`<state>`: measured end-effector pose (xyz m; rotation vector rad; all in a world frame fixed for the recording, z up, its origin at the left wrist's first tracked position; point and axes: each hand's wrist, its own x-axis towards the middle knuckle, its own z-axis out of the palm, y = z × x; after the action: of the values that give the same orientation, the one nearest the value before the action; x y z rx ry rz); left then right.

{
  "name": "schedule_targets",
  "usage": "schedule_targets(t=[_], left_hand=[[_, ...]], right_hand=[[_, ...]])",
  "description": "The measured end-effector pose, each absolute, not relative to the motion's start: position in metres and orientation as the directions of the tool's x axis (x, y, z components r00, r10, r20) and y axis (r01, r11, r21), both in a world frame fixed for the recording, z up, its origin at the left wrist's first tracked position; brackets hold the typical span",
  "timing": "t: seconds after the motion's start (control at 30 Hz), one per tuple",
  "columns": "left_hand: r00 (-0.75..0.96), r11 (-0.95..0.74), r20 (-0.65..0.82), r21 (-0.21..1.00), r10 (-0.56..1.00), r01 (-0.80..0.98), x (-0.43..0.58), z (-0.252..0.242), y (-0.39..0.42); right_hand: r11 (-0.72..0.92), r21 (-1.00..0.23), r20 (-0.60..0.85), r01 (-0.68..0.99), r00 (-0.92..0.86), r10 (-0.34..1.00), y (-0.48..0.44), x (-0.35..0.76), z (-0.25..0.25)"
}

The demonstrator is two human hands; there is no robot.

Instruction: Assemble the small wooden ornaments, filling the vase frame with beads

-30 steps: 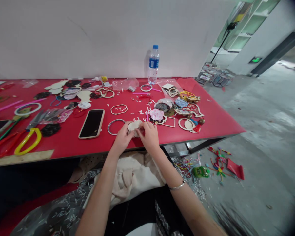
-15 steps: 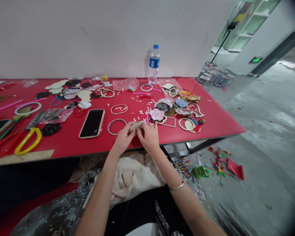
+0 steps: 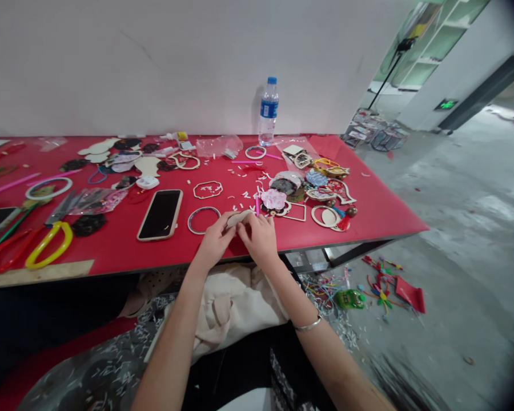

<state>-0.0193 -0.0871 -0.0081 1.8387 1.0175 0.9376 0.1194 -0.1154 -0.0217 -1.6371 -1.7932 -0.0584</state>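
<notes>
My left hand [image 3: 216,238] and my right hand [image 3: 259,237] meet over the front edge of the red table [image 3: 385,211]. Between them they hold a small pale flat piece [image 3: 240,217], its lower part hidden by my fingers. A round ring [image 3: 203,221] lies just left of my left hand. Beyond my right hand are a pink flower-shaped piece [image 3: 273,198], a pink stick [image 3: 257,206] and a rectangular frame [image 3: 296,212]. White paper bits are scattered behind my hands.
A phone [image 3: 160,215] and yellow-handled scissors [image 3: 50,245] lie to the left. A water bottle [image 3: 268,112] stands by the wall. Ornaments with tassels [image 3: 345,220] are at the right. A cream bag [image 3: 235,308] rests on my lap.
</notes>
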Motion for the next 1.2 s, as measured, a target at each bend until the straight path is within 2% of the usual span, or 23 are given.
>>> schedule_targets(t=[0.93,1.2], left_hand=[[0.399,-0.329,0.205,0.904,0.894,0.274,-0.0194,-0.0101,-0.0858],[0.415,-0.328,0.188,0.897,0.89,0.296,-0.0185,-0.0068,-0.0887]], right_hand=[[0.213,-0.442,0.504,0.871,0.045,0.862,-0.1158,0.1202,-0.0205],[0.18,-0.4,0.542,0.899,0.074,0.837,-0.1145,0.1175,-0.0244]])
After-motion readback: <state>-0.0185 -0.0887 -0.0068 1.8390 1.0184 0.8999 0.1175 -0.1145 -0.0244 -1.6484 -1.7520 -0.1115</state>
